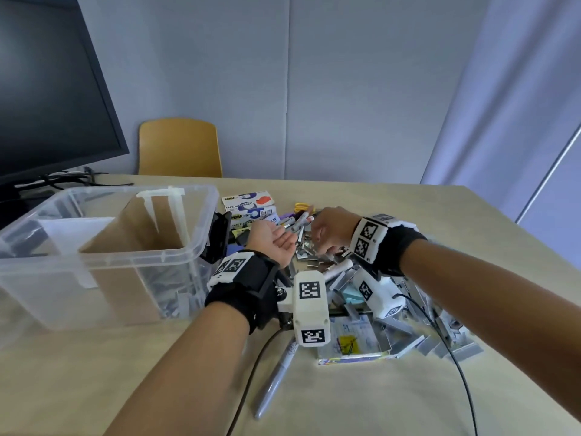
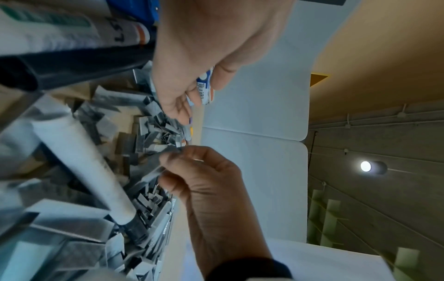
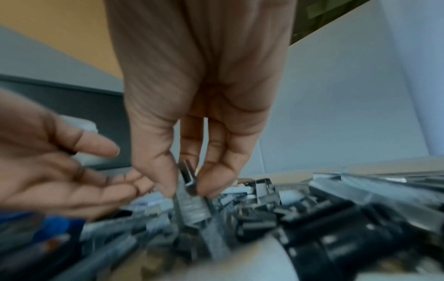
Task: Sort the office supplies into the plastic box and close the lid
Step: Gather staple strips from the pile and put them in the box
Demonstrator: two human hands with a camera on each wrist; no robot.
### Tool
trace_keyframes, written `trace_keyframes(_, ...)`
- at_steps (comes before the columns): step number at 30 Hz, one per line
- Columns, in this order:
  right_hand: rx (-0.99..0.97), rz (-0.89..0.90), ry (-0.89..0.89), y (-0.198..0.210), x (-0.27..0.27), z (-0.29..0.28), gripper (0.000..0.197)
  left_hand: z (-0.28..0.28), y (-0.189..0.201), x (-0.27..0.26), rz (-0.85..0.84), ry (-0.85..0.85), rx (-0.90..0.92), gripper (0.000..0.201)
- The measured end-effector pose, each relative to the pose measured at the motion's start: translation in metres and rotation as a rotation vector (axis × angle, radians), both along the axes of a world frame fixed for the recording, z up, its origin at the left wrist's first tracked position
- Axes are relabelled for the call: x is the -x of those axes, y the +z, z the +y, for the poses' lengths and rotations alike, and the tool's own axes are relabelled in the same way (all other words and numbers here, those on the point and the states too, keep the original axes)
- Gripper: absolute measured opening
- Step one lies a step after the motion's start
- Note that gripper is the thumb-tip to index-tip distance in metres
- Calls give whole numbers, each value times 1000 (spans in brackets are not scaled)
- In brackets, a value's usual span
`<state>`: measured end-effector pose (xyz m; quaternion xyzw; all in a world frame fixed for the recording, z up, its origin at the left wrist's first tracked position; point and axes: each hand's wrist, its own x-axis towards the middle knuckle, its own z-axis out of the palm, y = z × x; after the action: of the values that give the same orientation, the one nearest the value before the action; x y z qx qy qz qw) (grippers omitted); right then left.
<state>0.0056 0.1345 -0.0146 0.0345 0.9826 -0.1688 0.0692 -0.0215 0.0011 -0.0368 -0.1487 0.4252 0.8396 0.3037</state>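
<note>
A clear plastic box (image 1: 188,247) stands open at the left of the table, a cardboard divider inside it. To its right lies a heap of grey staple strips (image 1: 405,313), several markers (image 1: 297,221) and tape dispenser packs (image 1: 251,209). My left hand (image 1: 284,239) is held palm up and open beside the box, holding nothing; it also shows in the right wrist view (image 3: 72,180). My right hand (image 3: 188,188) pinches a few staple strips (image 3: 190,178) between thumb and fingers just above the heap, close to the left palm. In the head view it (image 1: 319,243) hovers over the pile.
A black object (image 1: 220,237) leans against the box's right wall. A grey marker (image 1: 276,382) and a printed packet (image 1: 352,341) lie near the front. A dark monitor (image 1: 47,89) stands at the back left, and a yellow chair (image 1: 179,149) behind the table.
</note>
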Motion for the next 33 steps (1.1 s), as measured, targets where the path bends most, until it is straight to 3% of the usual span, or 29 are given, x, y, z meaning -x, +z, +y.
trace_keyframes(1,67,6,-23,3,1,3,7,1,-1,1,-2,-14,-11,38)
trace_keyframes(6,337,49,-6,27,7,-2,22,7,-5,-3,-57,-38,-116,35)
trace_keyframes(9,458,23,44,33,14,-15,14,9,-3,-11,-60,-116,-138,39)
trace_keyframes(11,451,2,56,34,18,-21,5,9,-3,-12,-71,-151,-140,44)
trace_keyframes(15,447,59,22,37,22,-16,12,5,-5,-4,-170,-92,-154,58)
trace_keyframes(19,484,20,111,36,18,-8,8,1,-7,1,-182,-51,-224,52)
trace_keyframes(23,332,74,137,30,16,-15,31,5,-6,2,-170,-77,-255,35)
trace_keyframes(27,280,127,185,29,18,-18,28,10,-4,2,-193,-60,-238,26)
trace_keyframes(31,366,247,84,31,25,-14,25,10,-4,4,-182,-10,-279,30)
trace_keyframes(33,293,276,0,29,27,-8,20,7,-6,11,-165,44,-303,34)
